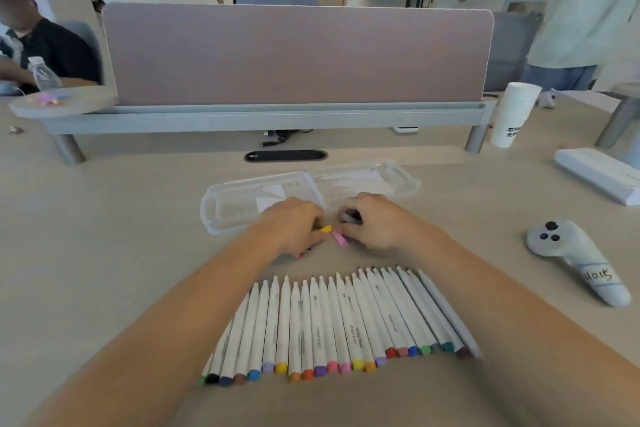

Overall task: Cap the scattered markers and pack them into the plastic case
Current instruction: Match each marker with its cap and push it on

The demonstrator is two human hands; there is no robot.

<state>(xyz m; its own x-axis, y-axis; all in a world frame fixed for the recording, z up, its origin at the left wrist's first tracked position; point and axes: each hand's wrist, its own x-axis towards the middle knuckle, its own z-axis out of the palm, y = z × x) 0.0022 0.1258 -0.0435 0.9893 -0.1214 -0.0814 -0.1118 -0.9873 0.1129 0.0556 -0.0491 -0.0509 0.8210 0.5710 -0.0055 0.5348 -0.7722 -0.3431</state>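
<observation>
head view — left hand [294,222] pinches one yellow cap [325,228], right hand [375,220] grips grey caps [350,217] — one open case [228,208].

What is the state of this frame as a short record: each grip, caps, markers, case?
left grip: hand pinching a yellow cap
right grip: hand curled round a grey cap, blurred
pink cap: just below the yellow one, between the hands
markers: one flat row nearest the person, uncapped, tips pointing away
case: open, behind the hands, no markers inside
progress: no marker capped or packed yet
</observation>
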